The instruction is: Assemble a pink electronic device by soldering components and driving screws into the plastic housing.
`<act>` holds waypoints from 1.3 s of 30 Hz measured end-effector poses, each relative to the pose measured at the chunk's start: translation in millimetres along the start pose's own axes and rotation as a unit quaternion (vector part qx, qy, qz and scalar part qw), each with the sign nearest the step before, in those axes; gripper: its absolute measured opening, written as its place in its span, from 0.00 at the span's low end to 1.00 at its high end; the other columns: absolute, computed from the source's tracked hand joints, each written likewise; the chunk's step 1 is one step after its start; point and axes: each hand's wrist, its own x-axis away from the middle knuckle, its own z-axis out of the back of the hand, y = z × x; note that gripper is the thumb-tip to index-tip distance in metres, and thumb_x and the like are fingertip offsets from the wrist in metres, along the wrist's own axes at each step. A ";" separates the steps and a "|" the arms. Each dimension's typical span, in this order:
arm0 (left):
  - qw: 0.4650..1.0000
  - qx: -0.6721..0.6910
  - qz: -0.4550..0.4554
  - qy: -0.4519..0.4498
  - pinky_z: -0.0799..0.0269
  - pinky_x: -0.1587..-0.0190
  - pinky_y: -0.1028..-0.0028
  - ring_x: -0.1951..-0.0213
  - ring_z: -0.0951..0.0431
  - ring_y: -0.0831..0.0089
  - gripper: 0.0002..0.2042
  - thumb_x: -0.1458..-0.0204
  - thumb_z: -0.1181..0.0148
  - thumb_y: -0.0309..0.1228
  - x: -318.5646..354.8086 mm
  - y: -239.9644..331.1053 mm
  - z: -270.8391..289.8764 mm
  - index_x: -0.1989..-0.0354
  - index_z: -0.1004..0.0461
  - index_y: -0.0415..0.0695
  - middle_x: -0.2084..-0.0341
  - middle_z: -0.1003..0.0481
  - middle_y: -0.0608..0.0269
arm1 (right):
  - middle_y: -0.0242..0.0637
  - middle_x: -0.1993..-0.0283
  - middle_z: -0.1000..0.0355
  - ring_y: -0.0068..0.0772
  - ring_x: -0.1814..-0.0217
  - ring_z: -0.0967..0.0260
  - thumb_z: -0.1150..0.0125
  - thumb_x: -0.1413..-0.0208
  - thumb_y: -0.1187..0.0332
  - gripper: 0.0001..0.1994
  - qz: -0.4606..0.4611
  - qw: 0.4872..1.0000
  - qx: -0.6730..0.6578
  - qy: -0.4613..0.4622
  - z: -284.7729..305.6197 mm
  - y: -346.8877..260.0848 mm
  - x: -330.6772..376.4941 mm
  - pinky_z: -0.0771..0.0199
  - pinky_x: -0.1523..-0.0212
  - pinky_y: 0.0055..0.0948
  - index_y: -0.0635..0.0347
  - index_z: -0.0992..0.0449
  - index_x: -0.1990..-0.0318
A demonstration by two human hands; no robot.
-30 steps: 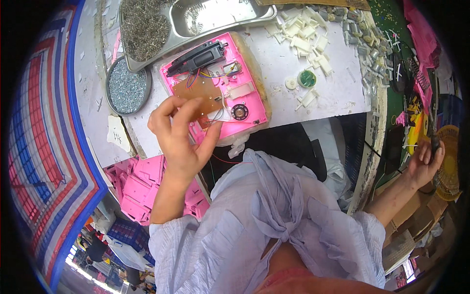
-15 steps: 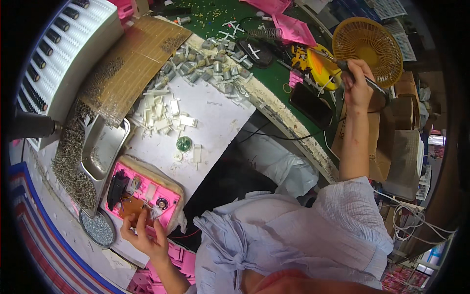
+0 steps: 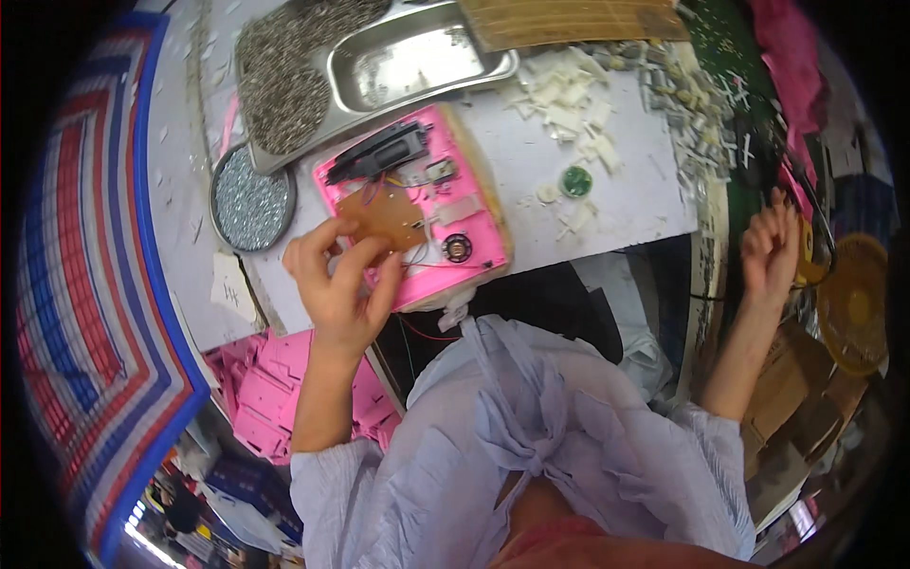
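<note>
My left hand [image 3: 339, 284] rests at the near left edge of an open pink plastic housing [image 3: 483, 213], fingers bent and spread, tips on or just over a brown circuit board [image 3: 377, 213]. In the housing also sit a black part [image 3: 384, 152], a small round speaker [image 3: 457, 248] and thin wires. At the right, my right hand [image 3: 770, 248] is raised with its fingers partly curled. A thin dark tool or cord [image 3: 828, 223] runs just beyond its fingers; blur hides whether they touch it.
Steel trays [image 3: 332, 71] of small metal pieces stand behind the housing, with a round dish [image 3: 252, 201] of silvery bits at its left. White plastic parts [image 3: 569, 100], a green reel [image 3: 575, 181] and small motors [image 3: 678, 95] lie beyond. A yellow basket [image 3: 853, 303] stands far right.
The view has turned and shifted toward the housing. My right hand, earlier gripping a black-handled corded tool that looks like a soldering iron, now appears apart from it. My left hand stays at the circuit board.
</note>
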 end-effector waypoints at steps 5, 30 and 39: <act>0.996 -0.020 -0.088 0.010 0.40 0.51 0.63 0.57 0.28 0.65 0.13 0.59 0.27 0.30 -39.0 13.0 -17.2 0.63 0.18 0.52 0.54 0.26 0.61 | 0.26 0.70 0.29 0.15 0.72 0.35 0.36 0.41 0.73 0.09 0.158 0.874 0.423 -0.182 -125.9 105.5 44.6 0.36 0.73 0.18 0.63 0.21 0.54; 0.995 -0.031 -0.092 -0.027 0.43 0.44 0.59 0.51 0.29 0.60 0.09 0.58 0.31 0.29 -68.1 -0.8 -21.9 0.66 0.21 0.48 0.49 0.26 0.61 | 0.41 0.73 0.22 0.38 0.73 0.23 0.35 0.48 0.63 0.11 0.215 0.564 0.700 -0.382 -270.3 172.1 23.5 0.25 0.70 0.34 0.64 0.19 0.66; 0.996 -0.004 -0.092 -0.009 0.42 0.45 0.60 0.53 0.28 0.61 0.08 0.58 0.31 0.30 -62.1 -6.8 -21.6 0.68 0.21 0.48 0.50 0.26 0.62 | 0.45 0.74 0.22 0.48 0.70 0.22 0.32 0.53 0.59 0.13 0.199 0.609 0.675 -0.367 -267.4 173.8 23.2 0.22 0.66 0.42 0.62 0.20 0.72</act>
